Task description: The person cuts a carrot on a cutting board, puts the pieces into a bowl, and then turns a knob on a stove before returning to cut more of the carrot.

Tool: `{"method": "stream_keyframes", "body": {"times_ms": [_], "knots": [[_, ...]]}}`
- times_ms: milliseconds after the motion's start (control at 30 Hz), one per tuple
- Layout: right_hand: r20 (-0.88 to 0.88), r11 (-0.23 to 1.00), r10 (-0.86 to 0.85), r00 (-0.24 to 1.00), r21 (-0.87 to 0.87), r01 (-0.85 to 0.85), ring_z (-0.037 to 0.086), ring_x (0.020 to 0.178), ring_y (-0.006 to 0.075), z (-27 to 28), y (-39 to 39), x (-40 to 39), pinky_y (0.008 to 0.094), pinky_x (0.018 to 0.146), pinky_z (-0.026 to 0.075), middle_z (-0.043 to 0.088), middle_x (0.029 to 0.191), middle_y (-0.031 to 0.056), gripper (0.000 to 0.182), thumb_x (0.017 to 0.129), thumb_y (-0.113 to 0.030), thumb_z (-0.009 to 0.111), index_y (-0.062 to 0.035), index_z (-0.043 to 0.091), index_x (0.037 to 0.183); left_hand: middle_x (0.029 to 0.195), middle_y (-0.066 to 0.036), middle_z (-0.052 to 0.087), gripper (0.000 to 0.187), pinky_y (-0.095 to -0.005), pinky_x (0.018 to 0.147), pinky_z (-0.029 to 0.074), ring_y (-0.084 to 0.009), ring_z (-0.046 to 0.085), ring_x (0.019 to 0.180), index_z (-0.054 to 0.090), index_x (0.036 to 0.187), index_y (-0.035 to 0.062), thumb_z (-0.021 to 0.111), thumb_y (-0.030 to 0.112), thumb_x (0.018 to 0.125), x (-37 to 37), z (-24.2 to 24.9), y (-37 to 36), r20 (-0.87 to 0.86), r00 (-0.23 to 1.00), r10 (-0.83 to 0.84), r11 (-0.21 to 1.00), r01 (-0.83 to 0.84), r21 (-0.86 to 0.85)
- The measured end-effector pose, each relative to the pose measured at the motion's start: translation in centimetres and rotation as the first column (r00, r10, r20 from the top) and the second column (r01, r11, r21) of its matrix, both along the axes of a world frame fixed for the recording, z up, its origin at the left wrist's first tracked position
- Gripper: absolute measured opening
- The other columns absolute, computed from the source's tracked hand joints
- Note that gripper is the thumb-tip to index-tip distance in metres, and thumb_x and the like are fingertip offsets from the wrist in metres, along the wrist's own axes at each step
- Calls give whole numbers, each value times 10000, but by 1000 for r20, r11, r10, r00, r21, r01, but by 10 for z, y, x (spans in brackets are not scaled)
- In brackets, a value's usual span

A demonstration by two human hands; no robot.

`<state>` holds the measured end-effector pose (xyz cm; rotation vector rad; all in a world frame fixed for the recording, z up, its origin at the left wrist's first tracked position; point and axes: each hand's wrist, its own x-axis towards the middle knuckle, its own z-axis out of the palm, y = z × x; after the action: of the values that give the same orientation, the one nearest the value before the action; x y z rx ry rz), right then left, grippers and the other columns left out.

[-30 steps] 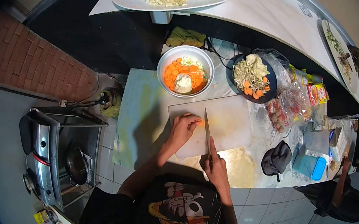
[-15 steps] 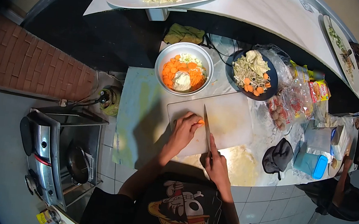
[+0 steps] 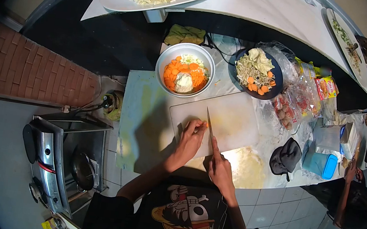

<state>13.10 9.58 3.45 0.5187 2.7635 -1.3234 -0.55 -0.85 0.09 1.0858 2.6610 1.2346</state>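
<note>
My right hand [image 3: 221,167] is closed round the handle of a kitchen knife [image 3: 209,122], whose blade points away from me over the white cutting board [image 3: 234,120]. Just left of the blade, my left hand [image 3: 191,139] pinches a small piece of carrot [image 3: 207,124], mostly covered by the fingers. Beyond the board stands a metal bowl [image 3: 161,61] with sliced and shredded carrot, chopped pale greens and a cream-coloured lump. To its right, a dark plate [image 3: 276,88] bears bean sprouts, carrot slices and a pale leafy piece.
Plastic bags [image 3: 304,95] of food, a black cap [image 3: 285,156] and a blue container [image 3: 319,165] line the right side. A raised shelf holds a white platter [image 3: 161,3] of shredded cabbage. Left stands a stove [image 3: 47,154]; another person [image 3: 352,201] is at far right.
My left fingers have curled in further, so less of the carrot shows beside the blade. The knife stays close to them, and the camera view has shifted slightly.
</note>
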Motion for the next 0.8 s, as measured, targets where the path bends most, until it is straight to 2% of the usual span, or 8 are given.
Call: {"method": "stream_keyframes", "body": {"times_ms": [200, 267, 400, 500, 567, 800], "knots": [[-1, 999, -32, 999, -10, 32, 608, 647, 375, -4, 2, 4, 446, 657, 497, 607, 717, 185, 888, 775, 81, 564, -125, 231, 1572, 1059, -177, 646, 270, -391, 808, 524, -330, 644, 927, 683, 1137, -38, 630, -16, 873, -1, -1, -3, -9, 1000, -16, 999, 16, 38], [-6, 999, -37, 999, -19, 37, 611, 654, 375, -2, 3, 4, 445, 662, 498, 607, 721, 184, 881, 775, 80, 563, -123, 240, 1569, 1137, -164, 633, 303, -399, 841, 525, -327, 634, 937, 679, 1134, -60, 616, -50, 838, -7, -4, -6, -17, 994, -105, 993, 106, 52], [5, 999, -34, 999, -22, 34, 610, 667, 376, -1, 5, 5, 444, 676, 499, 604, 726, 185, 872, 775, 79, 558, -124, 252, 1566, 1137, -169, 641, 308, -402, 861, 517, -331, 622, 979, 676, 1138, -65, 607, -45, 838, -12, -5, -8, -52, 988, -148, 987, 151, 51], [6, 999, -33, 999, -41, 33, 605, 669, 374, 0, 5, 6, 445, 682, 496, 600, 724, 186, 869, 775, 79, 554, -129, 258, 1565, 1089, -183, 668, 287, -417, 833, 512, -348, 629, 986, 691, 1127, -33, 622, -35, 849, -6, 3, -5, -18, 995, -99, 993, 100, 56], [0, 999, -28, 1000, -44, 28, 601, 665, 372, 2, 4, 6, 446, 682, 495, 599, 725, 187, 867, 775, 78, 553, -131, 261, 1564, 1079, -177, 666, 291, -410, 837, 511, -345, 627, 981, 696, 1123, -31, 620, -43, 843, -3, 5, -4, -69, 996, -48, 999, 49, 12], [-33, 998, -36, 999, -50, 34, 601, 679, 399, 5, 3, 10, 461, 676, 490, 599, 739, 228, 837, 795, 69, 547, -127, 268, 1559, 1075, -184, 655, 298, -406, 829, 514, -340, 625, 960, 698, 1125, -28, 634, -44, 835, -6, -1, -5, -35, 997, -76, 995, 78, 64]]}}
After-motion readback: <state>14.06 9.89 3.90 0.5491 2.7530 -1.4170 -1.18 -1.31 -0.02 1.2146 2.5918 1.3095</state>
